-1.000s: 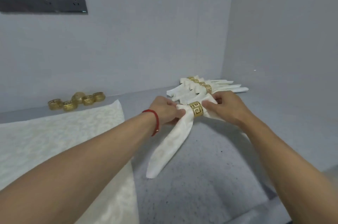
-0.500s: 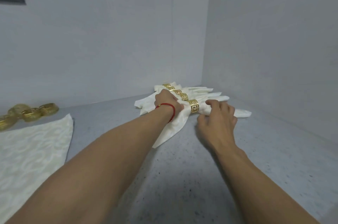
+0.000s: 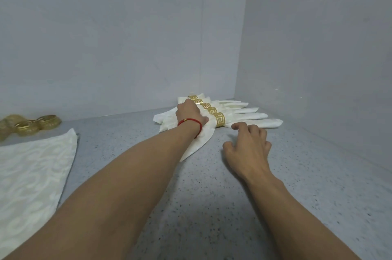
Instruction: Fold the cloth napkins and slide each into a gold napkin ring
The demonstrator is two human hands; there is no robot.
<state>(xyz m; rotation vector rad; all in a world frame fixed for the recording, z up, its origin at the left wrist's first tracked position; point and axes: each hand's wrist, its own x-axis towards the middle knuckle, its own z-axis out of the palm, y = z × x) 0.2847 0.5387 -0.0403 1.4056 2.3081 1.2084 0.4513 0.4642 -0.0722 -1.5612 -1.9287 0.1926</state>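
Several folded white napkins, each in a gold ring, lie in a row at the back right corner of the counter. The nearest ringed napkin wears a gold ring with a key pattern. My left hand, with a red string at the wrist, grips this napkin just left of its ring; its fingers are hidden. My right hand hovers over the counter just in front of the napkin's right end, fingers loosely curled and holding nothing. An unfolded white napkin lies flat at the left.
Several loose gold rings sit by the back wall at the left. The grey speckled counter ends at a back wall and a right wall that meet just behind the napkin row.
The ringed napkin has been set down beside the others in the row. My right hand has let go of it and drawn back toward me. The left hand stays on it.
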